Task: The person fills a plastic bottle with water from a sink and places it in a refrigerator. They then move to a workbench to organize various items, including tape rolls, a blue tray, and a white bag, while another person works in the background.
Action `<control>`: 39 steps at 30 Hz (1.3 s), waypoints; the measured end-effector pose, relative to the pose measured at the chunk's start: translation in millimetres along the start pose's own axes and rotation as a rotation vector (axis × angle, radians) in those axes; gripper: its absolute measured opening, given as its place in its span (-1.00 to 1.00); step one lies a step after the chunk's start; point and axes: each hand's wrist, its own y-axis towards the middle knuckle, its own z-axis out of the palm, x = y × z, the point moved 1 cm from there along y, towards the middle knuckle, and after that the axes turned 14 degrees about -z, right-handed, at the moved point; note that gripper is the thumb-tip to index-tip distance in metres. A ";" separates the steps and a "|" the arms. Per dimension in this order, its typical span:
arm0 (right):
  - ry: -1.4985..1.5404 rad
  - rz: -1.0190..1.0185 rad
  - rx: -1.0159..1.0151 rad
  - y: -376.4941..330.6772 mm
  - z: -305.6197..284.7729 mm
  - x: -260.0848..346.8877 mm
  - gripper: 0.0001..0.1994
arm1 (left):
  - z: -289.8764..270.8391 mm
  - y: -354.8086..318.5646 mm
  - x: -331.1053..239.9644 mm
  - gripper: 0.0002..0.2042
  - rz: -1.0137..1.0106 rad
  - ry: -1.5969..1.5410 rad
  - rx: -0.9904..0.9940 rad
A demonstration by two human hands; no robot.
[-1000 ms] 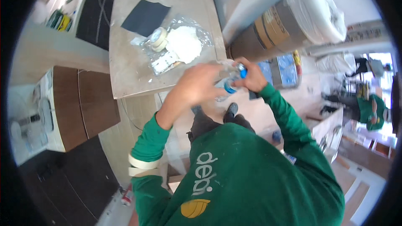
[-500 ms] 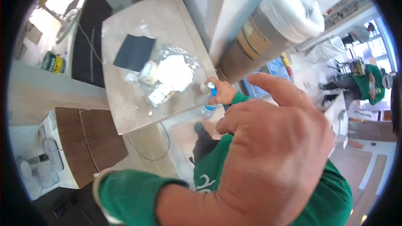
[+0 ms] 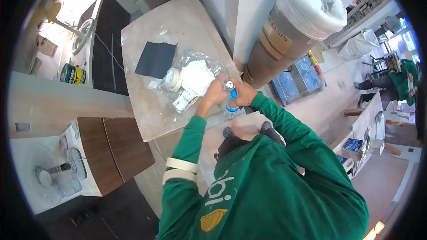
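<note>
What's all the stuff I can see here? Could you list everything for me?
Bottle: one, clear with blue label, held over the table's near edge.
Tape roll: one, cream, on the table.
Plastic bag: one, clear with white contents, on the table.
Dark sheet: one, navy, flat on the table.
Table: one, pale beige.
Big roll: one, brown, plastic-capped, leaning beside the table.
Can: one, dark with yellow, on the left ledge.
Fan: one, white, lower left.
Left hand: grip on the bottle top.
Right hand: grip around the bottle.

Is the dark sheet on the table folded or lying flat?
Flat: the dark sheet lies spread on the table, all four edges visible, no fold seen.
</note>
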 end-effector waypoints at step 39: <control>-0.004 0.124 -0.318 -1.6 42.2 -35.2 -0.34 | 15.5 -25.7 24.4 -0.80 -0.021 -0.659 -0.396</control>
